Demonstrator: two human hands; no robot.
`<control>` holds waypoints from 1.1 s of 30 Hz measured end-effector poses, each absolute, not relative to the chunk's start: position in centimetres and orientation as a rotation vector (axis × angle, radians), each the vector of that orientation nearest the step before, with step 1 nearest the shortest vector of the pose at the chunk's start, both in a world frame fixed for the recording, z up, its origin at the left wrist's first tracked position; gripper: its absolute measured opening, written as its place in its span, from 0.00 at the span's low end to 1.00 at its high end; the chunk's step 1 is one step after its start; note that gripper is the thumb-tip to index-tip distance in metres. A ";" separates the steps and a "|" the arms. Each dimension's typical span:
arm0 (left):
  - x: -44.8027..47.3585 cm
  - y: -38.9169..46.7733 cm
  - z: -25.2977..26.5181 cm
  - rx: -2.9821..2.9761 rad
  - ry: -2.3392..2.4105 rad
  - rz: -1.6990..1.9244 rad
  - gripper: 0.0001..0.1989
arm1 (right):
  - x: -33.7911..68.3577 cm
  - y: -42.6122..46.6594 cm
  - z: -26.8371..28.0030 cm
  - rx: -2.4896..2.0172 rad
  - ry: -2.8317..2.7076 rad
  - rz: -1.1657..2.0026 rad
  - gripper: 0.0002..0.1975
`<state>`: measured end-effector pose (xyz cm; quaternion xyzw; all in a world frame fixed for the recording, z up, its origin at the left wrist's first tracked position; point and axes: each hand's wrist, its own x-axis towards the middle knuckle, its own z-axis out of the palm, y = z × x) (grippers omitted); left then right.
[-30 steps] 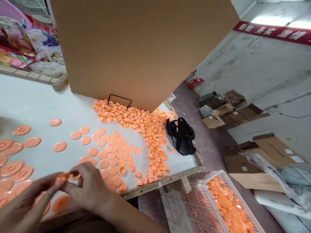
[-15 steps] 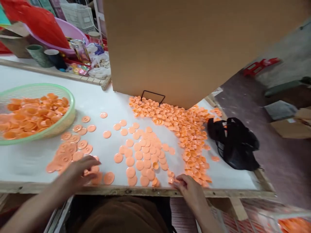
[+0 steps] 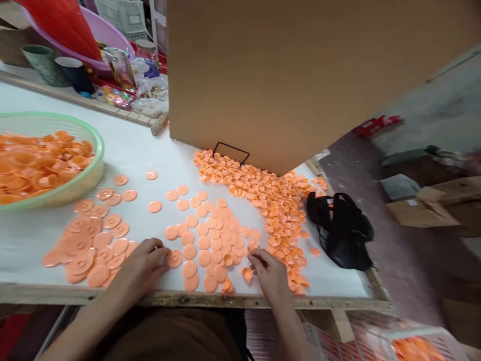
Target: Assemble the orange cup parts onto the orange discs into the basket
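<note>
Head view: left hand [image 3: 147, 261] with curled fingers at an orange disc [image 3: 175, 258] on the desk [image 3: 124, 143], right hand [image 3: 270, 275] with bent fingers just beside a small orange cup [image 3: 247, 274]. Cannot tell grasp from release at either. Farther back, a heap of cups [image 3: 278, 220], then a cardboard box [image 3: 278, 80].

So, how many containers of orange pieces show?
2: a green basket at left on the table and a pale crate at bottom right, both cropped. The cardboard box may hide more.
</note>
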<state>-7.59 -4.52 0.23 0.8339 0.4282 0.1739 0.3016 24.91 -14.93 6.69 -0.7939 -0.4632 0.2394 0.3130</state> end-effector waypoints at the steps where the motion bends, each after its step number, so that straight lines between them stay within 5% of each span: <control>1: -7.7 -4.7 0.3 2.206 1.149 0.464 0.11 | 23.5 -14.6 6.9 -2.036 -1.224 0.689 0.08; 4: -7.4 -4.9 0.8 2.200 1.210 0.467 0.16 | 18.2 -12.9 7.0 -1.814 -1.438 0.841 0.05; 10: -6.3 -5.1 1.6 2.238 1.181 0.417 0.05 | 11.1 -10.3 4.1 -1.710 -1.936 0.740 0.08; 22: -5.8 -3.6 3.3 1.669 1.189 0.358 0.09 | 9.6 -11.3 1.9 -1.635 -2.216 0.322 0.12; 33: -5.6 -4.8 2.1 1.842 1.233 0.374 0.14 | 9.5 -10.5 2.2 -1.574 -2.427 0.317 0.10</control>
